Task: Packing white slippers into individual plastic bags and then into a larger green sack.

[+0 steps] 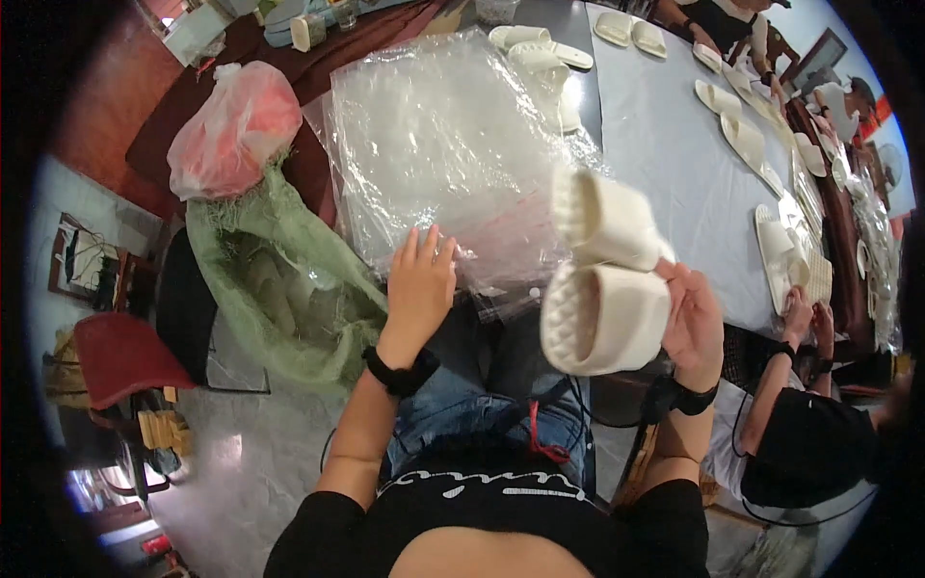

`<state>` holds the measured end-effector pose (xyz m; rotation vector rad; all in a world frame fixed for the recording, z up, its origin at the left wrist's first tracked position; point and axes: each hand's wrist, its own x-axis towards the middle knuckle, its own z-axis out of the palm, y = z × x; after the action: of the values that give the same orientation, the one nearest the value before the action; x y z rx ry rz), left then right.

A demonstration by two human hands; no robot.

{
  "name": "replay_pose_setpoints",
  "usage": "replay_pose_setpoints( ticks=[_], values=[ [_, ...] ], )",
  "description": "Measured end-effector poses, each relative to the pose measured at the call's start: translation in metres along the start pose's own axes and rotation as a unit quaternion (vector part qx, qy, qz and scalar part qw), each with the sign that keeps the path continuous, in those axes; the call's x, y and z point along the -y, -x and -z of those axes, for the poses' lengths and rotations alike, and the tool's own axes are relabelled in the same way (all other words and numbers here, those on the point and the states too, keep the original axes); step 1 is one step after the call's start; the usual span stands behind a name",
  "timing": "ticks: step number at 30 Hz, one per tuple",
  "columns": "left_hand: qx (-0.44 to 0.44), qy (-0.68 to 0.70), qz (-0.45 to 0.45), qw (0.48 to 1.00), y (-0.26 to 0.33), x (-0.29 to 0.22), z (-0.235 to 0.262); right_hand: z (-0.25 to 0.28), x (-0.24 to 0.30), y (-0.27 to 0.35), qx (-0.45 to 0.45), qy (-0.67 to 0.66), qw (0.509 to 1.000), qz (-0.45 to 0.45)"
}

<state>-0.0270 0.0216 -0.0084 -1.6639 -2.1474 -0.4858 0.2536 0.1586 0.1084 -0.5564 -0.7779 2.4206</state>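
My right hand [691, 318] grips a pair of cream slide sandals [621, 318] by their heel ends and holds them up at the table's near edge. One sandal sits above the other, with the quilted footbeds facing left. On a stack of clear plastic bags [434, 144] lies my left hand [422, 284], palm down with its fingers stretched out. It rests at the near edge of the stack, and nothing is in it. Behind the held pair, more cream slides [540, 67] lie at the stack's far right corner.
An open green mesh sack [279, 299] hangs left of my knees, beside a knotted bag with pink contents [231, 130]. Several slides [742, 149] line the grey table cover [646, 144]. Co-workers' hands [800, 318] handle slides at right. A red chair [130, 356] stands at left.
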Motion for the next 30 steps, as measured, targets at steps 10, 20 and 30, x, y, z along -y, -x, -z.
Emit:
replay_pose_setpoints(
  ticks=[10,20,30],
  values=[
    [-0.009,0.123,0.079,0.989,-0.027,0.001,0.018,0.016,-0.028,-0.020,-0.036,-0.045,0.987,-0.149],
    [0.052,0.174,0.079,0.980,-0.048,-0.025,0.034,-0.025,-0.063,-0.064,0.006,-0.156,0.983,-0.095],
    [0.100,0.174,0.027,0.979,-0.043,-0.051,0.047,-0.021,-0.094,-0.084,0.061,-0.277,0.959,0.006]
  ],
)
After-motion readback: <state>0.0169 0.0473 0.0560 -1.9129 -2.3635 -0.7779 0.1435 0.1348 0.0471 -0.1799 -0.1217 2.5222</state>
